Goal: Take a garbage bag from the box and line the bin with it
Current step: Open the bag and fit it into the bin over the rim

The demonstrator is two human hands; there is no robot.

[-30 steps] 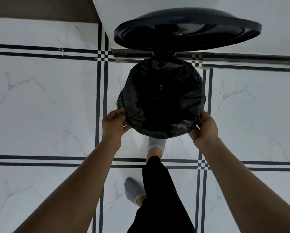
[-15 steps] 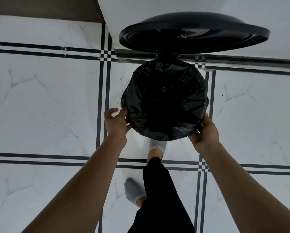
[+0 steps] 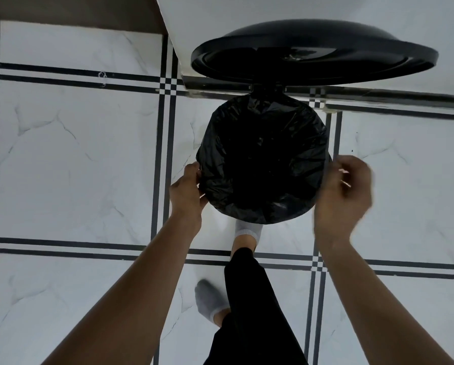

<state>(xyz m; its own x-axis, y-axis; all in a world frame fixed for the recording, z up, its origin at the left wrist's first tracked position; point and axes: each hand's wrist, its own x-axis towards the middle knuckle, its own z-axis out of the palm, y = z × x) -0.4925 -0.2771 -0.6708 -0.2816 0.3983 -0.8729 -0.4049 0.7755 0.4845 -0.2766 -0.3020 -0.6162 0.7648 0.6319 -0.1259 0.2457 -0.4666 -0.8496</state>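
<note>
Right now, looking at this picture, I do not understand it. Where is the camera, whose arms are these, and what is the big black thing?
The camera sits on a person's head and looks down, so the two arms are that person's own. The black round thing is a bin lined with a black garbage bag, seen from above; its lid stands open behind it. The left hand holds the bag at the bin's rim. The right hand is blurred and appears off the bag. A socked foot reaches under the bin's front edge. Everything stands on a tiled floor.
</note>
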